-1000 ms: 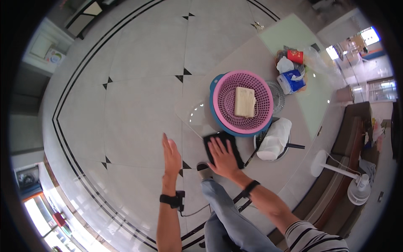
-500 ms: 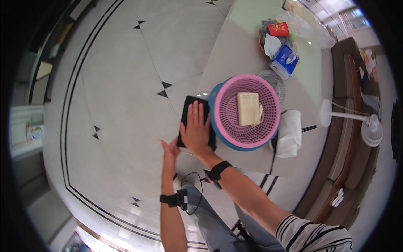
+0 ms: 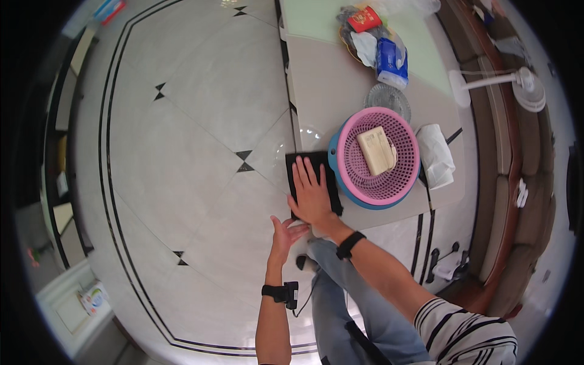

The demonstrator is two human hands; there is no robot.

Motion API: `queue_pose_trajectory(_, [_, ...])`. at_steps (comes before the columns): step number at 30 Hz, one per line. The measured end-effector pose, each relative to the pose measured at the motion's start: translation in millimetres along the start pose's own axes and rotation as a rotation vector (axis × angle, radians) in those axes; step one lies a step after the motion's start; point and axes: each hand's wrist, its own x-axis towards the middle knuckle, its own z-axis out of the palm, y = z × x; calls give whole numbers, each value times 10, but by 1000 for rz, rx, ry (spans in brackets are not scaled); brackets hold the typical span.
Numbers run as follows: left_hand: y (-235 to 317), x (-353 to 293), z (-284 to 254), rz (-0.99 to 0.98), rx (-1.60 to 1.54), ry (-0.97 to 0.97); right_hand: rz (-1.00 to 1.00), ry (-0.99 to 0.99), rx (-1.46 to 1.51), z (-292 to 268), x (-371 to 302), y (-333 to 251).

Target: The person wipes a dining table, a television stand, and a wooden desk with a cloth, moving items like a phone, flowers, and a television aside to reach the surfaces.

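A folded black cloth (image 3: 333, 196) lies flat at the table's near left corner. My right hand (image 3: 312, 201) rests palm down on it, fingers stretched out and slightly spread. Just below the table edge, my left hand (image 3: 284, 237) is open, its fingertips by the cloth's near edge and close to the right wrist; whether they touch the cloth I cannot tell. Right of the cloth stands a pink perforated basket (image 3: 415, 143) nested in a blue basin (image 3: 334, 152). Inside the basket sits a cream-coloured block with a strap (image 3: 376, 152), resembling a power bank.
Behind the basket are a clear glass dish (image 3: 383, 97), a blue tissue pack (image 3: 391, 61) and a red cup (image 3: 365, 19). White paper towel (image 3: 436, 158) lies at the basket's right. A white fan (image 3: 528, 88) stands by the brown sofa (image 3: 499, 219). Tiled floor (image 3: 188, 158) stretches left.
The view has turned and shifted, so the table appears straighter. My right hand stays flat on the black cloth. My left hand remains open below the table edge, close to the right wrist.
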Motion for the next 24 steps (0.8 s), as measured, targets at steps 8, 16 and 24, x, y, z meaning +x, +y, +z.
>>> queue_pose_trajectory(8, [1386,413,-213,139,386,90,221,8,74,65,361,-66])
queue_pose_trajectory(16, [2639,775,535,389,627,-111,369,-9,-27,-72,917,7])
queue_pose_trajectory(24, [3775,1249,139,391,1062,-342,997,312,-47,20,2075,382])
